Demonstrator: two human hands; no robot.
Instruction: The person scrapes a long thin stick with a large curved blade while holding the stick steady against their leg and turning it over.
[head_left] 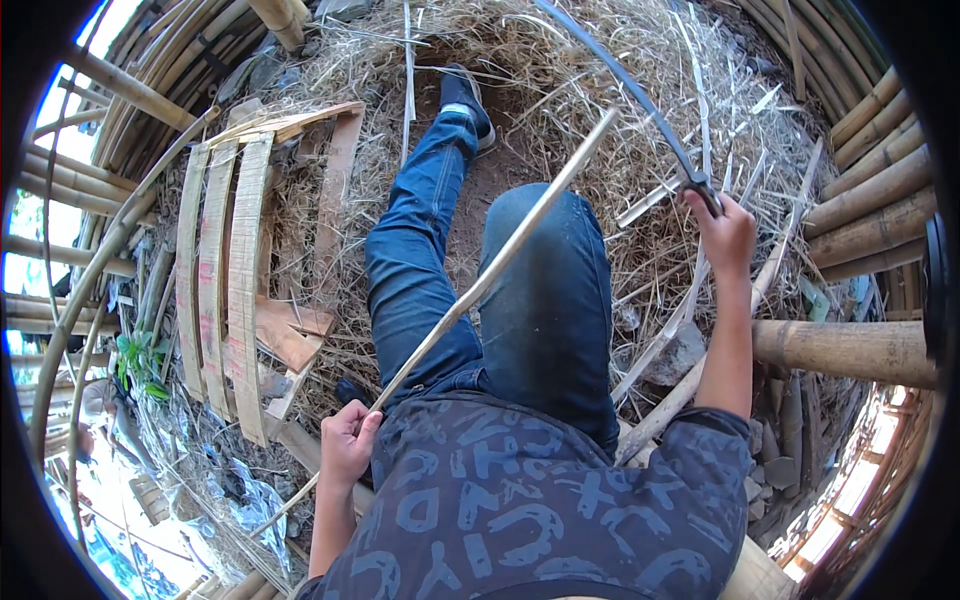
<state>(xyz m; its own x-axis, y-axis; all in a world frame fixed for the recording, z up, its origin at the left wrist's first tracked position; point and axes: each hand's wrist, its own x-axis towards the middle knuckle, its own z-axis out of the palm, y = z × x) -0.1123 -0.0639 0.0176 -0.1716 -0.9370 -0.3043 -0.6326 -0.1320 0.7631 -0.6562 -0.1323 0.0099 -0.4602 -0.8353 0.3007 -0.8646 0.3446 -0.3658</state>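
My left hand (347,437) is closed around a long pale wooden stick (480,285), near my waist. From there the stick slants up and right across my thighs, its thicker end beyond my raised right knee; a thin length continues below the hand to the lower left. Out to the right, my right hand (727,226) grips the dark end of a long, narrow, curved blue-grey tool (640,95). That tool reaches up and left past the top of the picture, so its far end is hidden. Stick and tool are apart.
Dry straw and shavings (640,240) cover the ground around my legs. A slatted wooden pallet piece (242,290) lies at the left. Bamboo poles (870,225) wall both sides, and one thick pole (840,350) juts in from the right near my elbow. A grey stone (677,355) lies beside it.
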